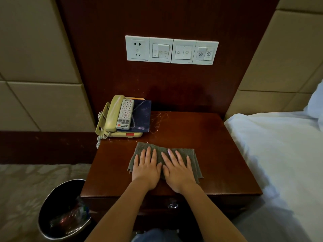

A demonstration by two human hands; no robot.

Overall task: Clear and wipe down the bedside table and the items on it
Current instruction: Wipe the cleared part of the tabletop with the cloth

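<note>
A grey cloth (193, 157) lies flat on the dark wooden bedside table (201, 137), near its front edge. My left hand (147, 169) and my right hand (178, 171) press on the cloth side by side, fingers straight and spread. At the table's back left corner stands a beige corded telephone (111, 116). A white remote control (125, 114) and a dark blue booklet (142, 117) lie on top of the phone.
A wall panel with a socket and switches (172, 50) hangs above the table. A black waste bin (64, 210) holding rubbish stands on the floor at the left. A white-sheeted bed (279, 154) borders the table's right side. A drawer knob (173, 205) shows below.
</note>
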